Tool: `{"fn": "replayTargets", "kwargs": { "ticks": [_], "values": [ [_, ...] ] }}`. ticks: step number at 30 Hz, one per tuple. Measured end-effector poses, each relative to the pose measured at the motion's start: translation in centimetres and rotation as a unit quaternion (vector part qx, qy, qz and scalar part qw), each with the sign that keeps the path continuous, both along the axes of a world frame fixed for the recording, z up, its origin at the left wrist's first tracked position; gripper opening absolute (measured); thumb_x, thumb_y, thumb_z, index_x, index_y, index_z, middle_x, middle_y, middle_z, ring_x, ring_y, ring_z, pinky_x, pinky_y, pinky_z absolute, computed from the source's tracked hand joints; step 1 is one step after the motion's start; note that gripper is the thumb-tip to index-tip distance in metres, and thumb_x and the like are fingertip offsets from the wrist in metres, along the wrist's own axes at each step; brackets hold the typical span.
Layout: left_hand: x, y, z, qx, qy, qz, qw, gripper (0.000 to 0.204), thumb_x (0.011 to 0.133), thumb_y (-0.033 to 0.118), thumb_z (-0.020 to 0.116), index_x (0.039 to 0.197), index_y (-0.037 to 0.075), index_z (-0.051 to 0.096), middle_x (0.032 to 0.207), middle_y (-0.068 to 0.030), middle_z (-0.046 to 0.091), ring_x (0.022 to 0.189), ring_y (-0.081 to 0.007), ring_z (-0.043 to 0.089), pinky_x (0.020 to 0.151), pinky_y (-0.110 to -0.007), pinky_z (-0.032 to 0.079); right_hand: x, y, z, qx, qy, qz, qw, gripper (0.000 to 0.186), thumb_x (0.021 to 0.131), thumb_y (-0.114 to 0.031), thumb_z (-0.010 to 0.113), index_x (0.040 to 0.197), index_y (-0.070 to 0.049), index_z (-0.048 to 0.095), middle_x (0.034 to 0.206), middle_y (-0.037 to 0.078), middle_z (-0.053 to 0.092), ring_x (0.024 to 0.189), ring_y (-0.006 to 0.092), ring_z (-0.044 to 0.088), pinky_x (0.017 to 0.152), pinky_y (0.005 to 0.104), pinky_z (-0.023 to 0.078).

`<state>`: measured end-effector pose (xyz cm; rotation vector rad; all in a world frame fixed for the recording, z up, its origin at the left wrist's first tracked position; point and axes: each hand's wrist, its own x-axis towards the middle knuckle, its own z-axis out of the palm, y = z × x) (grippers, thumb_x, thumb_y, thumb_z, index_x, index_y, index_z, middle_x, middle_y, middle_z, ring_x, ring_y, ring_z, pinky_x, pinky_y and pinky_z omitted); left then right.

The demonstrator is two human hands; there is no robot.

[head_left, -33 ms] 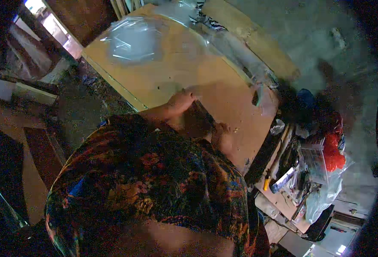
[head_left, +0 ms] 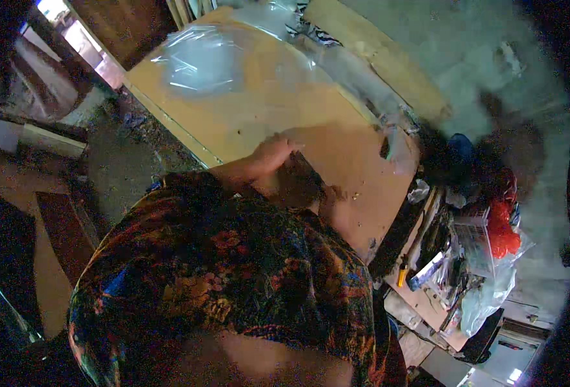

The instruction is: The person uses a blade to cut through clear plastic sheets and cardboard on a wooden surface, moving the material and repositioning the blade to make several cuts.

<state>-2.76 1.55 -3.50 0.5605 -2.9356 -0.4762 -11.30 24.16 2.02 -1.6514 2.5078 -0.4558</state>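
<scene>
Below me a light-brown board tabletop (head_left: 317,103) carries a crumpled clear plastic sheet (head_left: 201,61) toward its far end. My left hand (head_left: 274,155) is closed on the upper end of a dark flat piece (head_left: 301,175), close to my body. At its lower end is my right hand (head_left: 336,209), blurred and partly shadowed, so its fingers are unclear. My floral shirt hides part of both forearms.
To the right are a heaped side surface (head_left: 420,297), a plastic crate (head_left: 469,242) with a red bag (head_left: 504,238), and a yellow-handled tool (head_left: 402,274). Long boards (head_left: 382,58) lie beyond the tabletop. Panels (head_left: 59,238) and clutter surround me at left.
</scene>
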Motion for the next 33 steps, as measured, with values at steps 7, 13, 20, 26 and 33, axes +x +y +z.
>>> {"fn": "replayTargets", "kwargs": {
  "ticks": [7, 13, 20, 26, 33],
  "values": [
    [1.2, -0.4, 3.4, 0.049, -0.018, 0.001, 0.999, 0.024, 0.077, 0.016, 0.041, 0.087, 0.000, 0.056, 0.094, -0.0220, 0.053, 0.089, -0.0369, 0.051, 0.079, -0.044, 0.042, 0.5, -1.0, -0.6, -0.062, 0.029, 0.006, 0.998, 0.024, 0.071, -0.007, 0.051, 0.094, -0.006, 0.056, 0.088, 0.016, 0.053, 0.076, 0.0359, 0.051, 0.066, 0.0436, 0.043],
    [-0.2, -0.7, 1.4, 0.028, 0.065, 0.016, 0.997, 0.025, 0.075, 0.016, 0.042, 0.087, -0.002, 0.056, 0.092, -0.0228, 0.054, 0.088, -0.0376, 0.050, 0.078, -0.045, 0.043, 0.8, -1.4, 1.1, -0.066, 0.010, 0.003, 0.998, 0.024, 0.071, -0.005, 0.050, 0.094, -0.005, 0.056, 0.086, 0.016, 0.054, 0.077, 0.0354, 0.051, 0.066, 0.0437, 0.043],
    [0.0, -0.3, 2.2, 0.009, 0.044, 0.047, 0.998, 0.024, 0.076, 0.013, 0.042, 0.090, -0.001, 0.055, 0.087, -0.0209, 0.057, 0.083, -0.0394, 0.052, 0.072, -0.046, 0.045, 0.8, -2.1, 0.8, -0.060, 0.022, 0.022, 0.998, 0.027, 0.072, -0.006, 0.050, 0.099, -0.008, 0.054, 0.084, 0.016, 0.054, 0.077, 0.0362, 0.051, 0.067, 0.0440, 0.043],
    [-0.3, 1.1, 5.2, -0.038, 0.032, 0.021, 0.999, 0.021, 0.073, 0.010, 0.044, 0.083, -0.001, 0.058, 0.086, -0.0204, 0.057, 0.077, -0.0389, 0.055, 0.069, -0.046, 0.046, 0.7, -1.6, 1.2, -0.024, 0.052, 0.000, 0.998, 0.026, 0.074, -0.008, 0.050, 0.100, -0.008, 0.054, 0.084, 0.017, 0.054, 0.078, 0.0369, 0.051, 0.068, 0.0449, 0.043],
    [-0.5, 0.1, 1.9, -0.017, 0.021, 0.045, 0.999, 0.019, 0.074, 0.011, 0.045, 0.078, 0.001, 0.061, 0.078, -0.0188, 0.059, 0.077, -0.0356, 0.057, 0.070, -0.045, 0.046, 1.3, -1.9, 2.3, 0.031, 0.014, -0.038, 0.999, 0.025, 0.077, -0.010, 0.046, 0.100, -0.010, 0.056, 0.089, 0.017, 0.053, 0.080, 0.0368, 0.052, 0.067, 0.0461, 0.043]
  ]
}}
